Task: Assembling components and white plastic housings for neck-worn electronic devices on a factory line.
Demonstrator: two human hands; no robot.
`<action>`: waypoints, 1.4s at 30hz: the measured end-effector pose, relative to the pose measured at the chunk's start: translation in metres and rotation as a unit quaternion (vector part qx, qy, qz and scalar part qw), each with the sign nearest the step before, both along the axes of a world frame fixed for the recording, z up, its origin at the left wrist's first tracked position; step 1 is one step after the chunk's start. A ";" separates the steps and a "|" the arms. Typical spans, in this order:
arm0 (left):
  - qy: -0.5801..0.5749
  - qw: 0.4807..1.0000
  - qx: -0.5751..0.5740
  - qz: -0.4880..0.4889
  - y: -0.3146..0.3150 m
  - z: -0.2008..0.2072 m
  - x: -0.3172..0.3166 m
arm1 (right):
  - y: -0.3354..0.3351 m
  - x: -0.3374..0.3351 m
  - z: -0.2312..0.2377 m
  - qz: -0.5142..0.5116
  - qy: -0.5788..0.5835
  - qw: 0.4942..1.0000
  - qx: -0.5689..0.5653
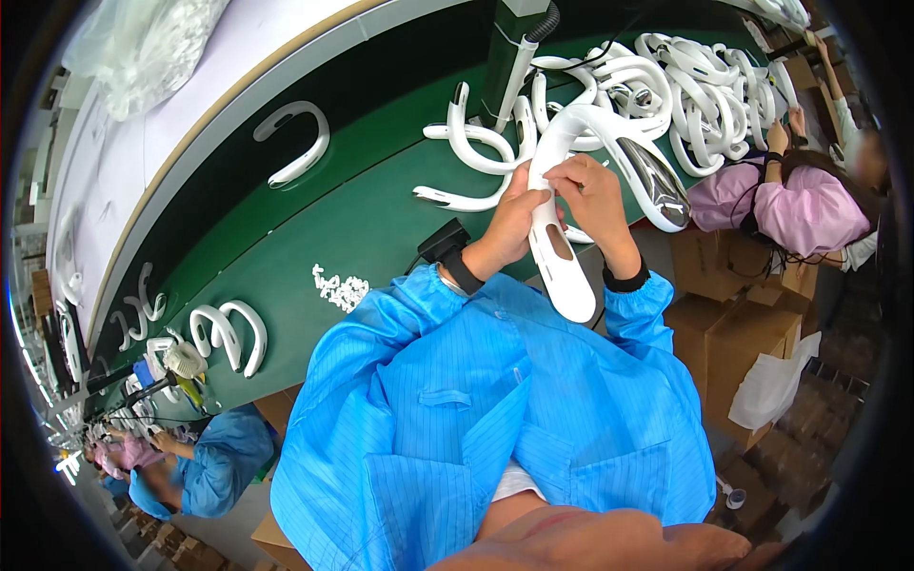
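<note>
A white, hook-shaped plastic housing (566, 285) is held up in front of my chest. It has an oval opening near its lower end and a glossy dark panel at its far right end. My left hand (509, 224) is wrapped around its straight section, the thumb lying along it. The bent fingers of my right hand (592, 202) are pinched together against the housing just above the oval opening. Whatever is between those fingertips, if anything, is too small to make out. On the green table left of my arm lies a heap of small white pieces (340, 289).
Similar white curved housings (705, 95) are piled at the back right, with several more (230, 338) at the left. A metal post (511, 67) rises behind my hands. Co-workers sit at the right (790, 205) and lower left (224, 462). Cardboard boxes (733, 343) stand at my right.
</note>
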State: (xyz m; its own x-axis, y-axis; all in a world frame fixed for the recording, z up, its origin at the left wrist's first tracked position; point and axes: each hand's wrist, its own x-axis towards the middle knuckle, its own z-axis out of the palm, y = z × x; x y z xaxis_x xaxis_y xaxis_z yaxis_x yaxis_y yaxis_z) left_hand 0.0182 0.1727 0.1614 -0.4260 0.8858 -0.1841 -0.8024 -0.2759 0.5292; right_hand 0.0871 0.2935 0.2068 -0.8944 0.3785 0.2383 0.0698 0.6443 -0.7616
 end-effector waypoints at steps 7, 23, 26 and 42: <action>0.076 0.996 -0.026 0.035 0.005 0.004 0.010 | -0.012 0.007 0.016 -0.087 -0.036 0.961 -0.258; 0.088 0.994 -0.069 0.015 0.028 0.009 0.008 | 0.019 0.036 -0.054 -0.095 -0.047 0.930 -0.351; 0.090 0.993 -0.073 0.020 0.030 0.012 0.012 | 0.029 0.037 -0.062 -0.067 -0.035 0.922 -0.379; 0.237 0.963 -0.068 0.105 0.031 0.015 0.021 | 0.002 0.029 -0.026 -0.123 0.072 0.946 -0.291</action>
State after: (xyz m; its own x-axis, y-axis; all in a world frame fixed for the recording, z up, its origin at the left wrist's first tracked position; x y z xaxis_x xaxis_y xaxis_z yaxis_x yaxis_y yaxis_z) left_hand 0.0388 0.2035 0.1760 -0.6576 0.7526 -0.0324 -0.3950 -0.3079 0.8655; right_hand 0.1161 0.2953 0.1811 -0.7366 0.6752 0.0379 0.0322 0.0910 -0.9953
